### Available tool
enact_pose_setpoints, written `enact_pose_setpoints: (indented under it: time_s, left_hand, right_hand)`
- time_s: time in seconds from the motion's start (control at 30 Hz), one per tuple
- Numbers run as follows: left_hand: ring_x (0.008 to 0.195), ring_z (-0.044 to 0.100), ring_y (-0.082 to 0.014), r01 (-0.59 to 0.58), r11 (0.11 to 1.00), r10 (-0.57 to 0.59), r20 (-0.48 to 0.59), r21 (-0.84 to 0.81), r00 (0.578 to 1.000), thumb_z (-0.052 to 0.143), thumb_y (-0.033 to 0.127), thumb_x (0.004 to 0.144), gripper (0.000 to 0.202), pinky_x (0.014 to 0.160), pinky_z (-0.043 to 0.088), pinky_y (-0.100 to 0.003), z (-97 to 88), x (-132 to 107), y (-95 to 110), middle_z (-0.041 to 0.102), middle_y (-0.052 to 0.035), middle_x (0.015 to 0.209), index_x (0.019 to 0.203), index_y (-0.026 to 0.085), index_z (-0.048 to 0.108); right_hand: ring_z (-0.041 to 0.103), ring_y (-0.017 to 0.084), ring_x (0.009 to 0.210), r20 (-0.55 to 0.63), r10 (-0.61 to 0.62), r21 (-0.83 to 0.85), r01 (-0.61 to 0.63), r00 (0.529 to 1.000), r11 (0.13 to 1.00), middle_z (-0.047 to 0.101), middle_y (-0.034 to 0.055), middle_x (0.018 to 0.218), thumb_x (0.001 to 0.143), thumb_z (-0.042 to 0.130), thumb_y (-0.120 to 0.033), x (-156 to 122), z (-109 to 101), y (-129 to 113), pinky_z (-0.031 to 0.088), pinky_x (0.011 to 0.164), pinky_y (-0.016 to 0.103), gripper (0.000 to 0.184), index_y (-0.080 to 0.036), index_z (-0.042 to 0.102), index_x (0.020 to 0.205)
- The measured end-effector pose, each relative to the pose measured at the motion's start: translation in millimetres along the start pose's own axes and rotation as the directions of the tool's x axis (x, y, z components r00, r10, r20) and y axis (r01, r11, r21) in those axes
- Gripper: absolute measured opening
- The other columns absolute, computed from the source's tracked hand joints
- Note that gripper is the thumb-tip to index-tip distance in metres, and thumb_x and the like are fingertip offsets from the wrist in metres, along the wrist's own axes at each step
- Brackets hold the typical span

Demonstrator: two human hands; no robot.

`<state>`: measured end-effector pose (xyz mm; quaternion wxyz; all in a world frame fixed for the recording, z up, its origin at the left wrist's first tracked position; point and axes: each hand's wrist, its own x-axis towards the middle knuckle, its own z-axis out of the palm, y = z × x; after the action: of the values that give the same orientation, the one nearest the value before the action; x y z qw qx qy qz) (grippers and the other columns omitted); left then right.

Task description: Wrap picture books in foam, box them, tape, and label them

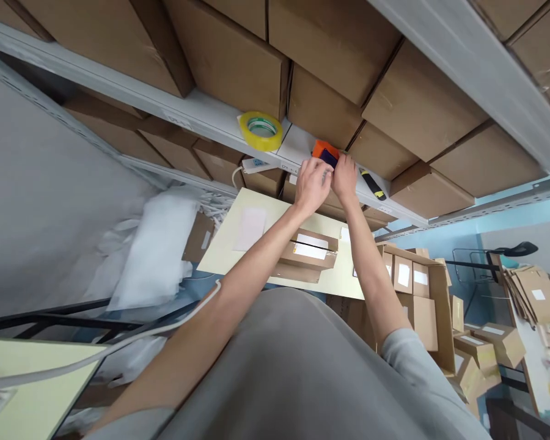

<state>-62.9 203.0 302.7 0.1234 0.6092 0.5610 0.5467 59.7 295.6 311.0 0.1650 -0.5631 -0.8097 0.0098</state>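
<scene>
Both hands up at the shelf (297, 146) now, arms stretched well out over the pale surface (220, 247), and here they meet: left hand (312, 185) and right hand (345, 176) side by side, fingertips close together at the front ledge. Right there, just behind the fingers, sits the orange item (326, 148) with its dark purple part, on the ledge in front of the stacked cartons (327, 107). What of the grip? Left fingers curled inward, right fingers bent down beside the orange item, but the knuckles block the view, so I cannot tell whether either one grasps it or merely touches. Bringing the hands in from both sides looks like a choice for fine finger work, steadying something small. Look at the ledge, too: the tape roll (261, 145) lies flat to the left, presumably so it can't roll off, and the cutter (373, 184) rests to the right, near the edge, probably for a quick reach. Below, the labelled box (309, 247) lies on the surface between the forearms, label up, likely so it can be read, with a pale sheet (250, 229) off to its left, apart from it.
</scene>
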Motion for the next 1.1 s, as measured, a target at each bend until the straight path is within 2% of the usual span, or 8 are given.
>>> enact_pose_setpoints:
  time_s: [0.07,0.17,0.37,0.5,0.6,0.73,0.9,1.1]
  left_hand:
    - [0.123,0.063,-0.0331,-0.002,1.0,0.002,-0.025,0.002,1.0,0.06,0.018,0.107,0.017,0.115,0.05,-0.048,-5.9,4.9,3.6,0.071,-0.0137,0.125,0.113,0.023,0.076]
    - [0.12,0.065,-0.0324,0.021,1.0,-0.02,-0.04,0.022,0.999,0.062,0.016,0.105,0.018,0.113,0.052,-0.047,-10.3,-8.1,-1.6,0.073,-0.0123,0.121,0.11,0.024,0.077]
    - [0.116,0.071,-0.0302,0.188,0.981,-0.188,-0.001,-0.056,0.982,0.061,0.014,0.103,0.02,0.112,0.057,-0.046,-18.8,-59.0,-16.7,0.077,-0.0109,0.118,0.11,0.023,0.078]
    - [0.108,0.076,-0.0238,0.305,0.927,-0.305,0.035,-0.22,0.952,0.063,0.02,0.105,0.018,0.106,0.063,-0.04,-34.8,-103.6,-10.4,0.078,-0.0096,0.119,0.117,0.021,0.076]
    - [0.109,0.077,-0.0221,0.392,0.866,-0.387,0.08,-0.31,0.919,0.069,0.031,0.106,0.02,0.104,0.065,-0.037,-49.5,-141.0,0.1,0.079,-0.0096,0.123,0.124,0.022,0.074]
    - [0.106,0.078,-0.0227,0.472,0.821,-0.454,0.133,-0.322,0.881,0.078,0.045,0.102,0.028,0.101,0.067,-0.038,-67.8,-179.8,10.4,0.078,-0.0081,0.118,0.119,0.023,0.074]
    - [0.103,0.077,-0.0241,0.504,0.815,-0.453,0.227,-0.287,0.862,0.077,0.053,0.103,0.03,0.101,0.067,-0.04,-87.8,-197.7,11.5,0.08,-0.0074,0.111,0.11,0.024,0.077]
    - [0.111,0.077,-0.029,0.528,0.805,-0.415,0.379,-0.271,0.827,0.073,0.06,0.103,0.037,0.106,0.068,-0.044,-103.0,-208.1,8.1,0.08,-0.0108,0.118,0.107,0.024,0.081]
  right_hand:
    - [0.059,0.043,0.148,0.064,0.049,-0.059,-0.045,0.997,0.997,0.064,0.0333,0.153,0.108,0.054,-0.02,19.4,2.4,-2.8,0.044,0.128,0.065,0.049,-0.001,0.056,0.153]
    - [0.059,0.043,0.148,0.113,0.064,-0.131,-0.049,0.992,0.99,0.062,0.0379,0.154,0.106,0.061,-0.018,27.3,8.8,-3.7,0.043,0.129,0.064,0.049,0.004,0.056,0.149]
    - [0.06,0.041,0.147,0.06,-0.05,0.004,0.05,0.997,0.999,0.067,0.0323,0.148,0.117,0.047,-0.029,7.4,14.6,9.0,0.042,0.13,0.068,0.043,-0.003,0.056,0.15]
    - [0.064,0.037,0.145,0.057,-0.026,0.338,0.005,0.998,0.941,0.069,0.0223,0.144,0.121,0.039,-0.058,-62.2,12.3,-1.9,0.05,0.126,0.06,0.055,-0.017,0.054,0.155]
    - [0.069,0.032,0.134,0.103,0.039,0.694,-0.1,0.994,0.713,0.073,0.0144,0.133,0.116,0.044,-0.076,-139.7,8.0,-27.1,0.056,0.122,0.051,0.064,-0.022,0.06,0.148]
    - [0.073,0.028,0.118,0.231,0.113,0.856,-0.257,0.966,0.45,0.077,0.0104,0.123,0.109,0.059,-0.078,-218.2,4.9,-60.0,0.061,0.114,0.045,0.064,-0.025,0.066,0.143]
    - [0.074,0.029,0.128,0.31,0.167,0.873,-0.35,0.936,0.34,0.079,0.0108,0.132,0.106,0.064,-0.075,-253.7,6.2,-74.4,0.059,0.121,0.046,0.062,-0.027,0.067,0.146]
    - [0.079,0.031,0.118,0.424,0.139,0.834,-0.446,0.895,0.326,0.084,0.0106,0.122,0.098,0.073,-0.077,-270.9,14.2,-63.8,0.063,0.115,0.05,0.058,-0.024,0.076,0.121]
